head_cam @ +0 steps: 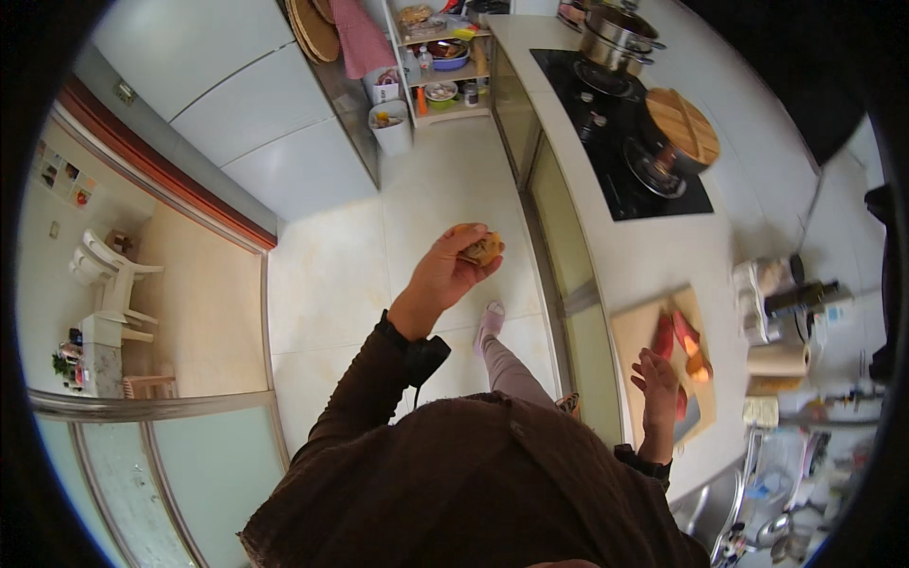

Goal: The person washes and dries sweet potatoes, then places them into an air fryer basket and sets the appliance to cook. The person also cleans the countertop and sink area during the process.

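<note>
My left hand (447,273) holds a piece of orange-fleshed food (483,248), darkened on one face, over the floor. My right hand (657,387) hovers at or over a wooden cutting board (632,326) on the counter, its fingers apart and slightly curled. Red-skinned pieces, seemingly sweet potato (664,335), lie on the board beside cut pieces with orange flesh (698,367). Near my right wrist lies a flat grey blade (687,419), partly hidden by the hand.
A black cooktop (603,163) carries a steel pot (618,42) and a pan with a wooden lid (682,124). Bottles and a paper roll (777,361) stand along the wall. A sink (710,504) lies at lower right. A white bin (393,131) stands by the shelves (454,117).
</note>
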Tool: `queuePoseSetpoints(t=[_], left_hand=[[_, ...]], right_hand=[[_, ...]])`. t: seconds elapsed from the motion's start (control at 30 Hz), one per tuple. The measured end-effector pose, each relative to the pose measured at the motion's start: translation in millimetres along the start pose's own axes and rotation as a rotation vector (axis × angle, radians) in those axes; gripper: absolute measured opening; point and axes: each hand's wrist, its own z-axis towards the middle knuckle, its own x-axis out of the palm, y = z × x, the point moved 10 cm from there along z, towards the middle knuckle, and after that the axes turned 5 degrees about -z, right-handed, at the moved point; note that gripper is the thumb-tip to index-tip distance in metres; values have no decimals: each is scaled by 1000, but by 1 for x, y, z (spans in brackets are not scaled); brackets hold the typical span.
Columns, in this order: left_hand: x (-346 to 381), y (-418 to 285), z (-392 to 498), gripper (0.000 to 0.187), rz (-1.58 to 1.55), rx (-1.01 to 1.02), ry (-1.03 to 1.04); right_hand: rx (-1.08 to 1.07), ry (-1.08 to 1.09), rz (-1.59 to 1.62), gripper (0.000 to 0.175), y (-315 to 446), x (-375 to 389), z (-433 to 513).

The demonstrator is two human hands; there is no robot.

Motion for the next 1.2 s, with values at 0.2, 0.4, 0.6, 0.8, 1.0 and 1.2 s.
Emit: queuePoseSetpoints(t=[0.2, 0.4, 0.6, 0.8, 1.0, 1.2], left_hand=[[-56, -126, 114, 15, -11, 129, -147], [-108, -232, 192, 15, -89, 286, -263], [-187, -328, 298, 14, -173, 306, -320], [-291, -434, 473, 11, -173, 228, -352], [-403, -525, 630, 15, -2, 196, -474], [-507, -587, 743, 26, 249, 169, -503]], right_hand=[[-234, 206, -370, 33, 69, 157, 171], [-260, 492, -453, 34, 152, 289, 254], [-245, 448, -517, 33, 190, 367, 349], [-5, 327, -626, 34, 180, 442, 434], [182, 331, -657, 32, 198, 516, 476], [352, 296, -738, 32, 202, 548, 493]])
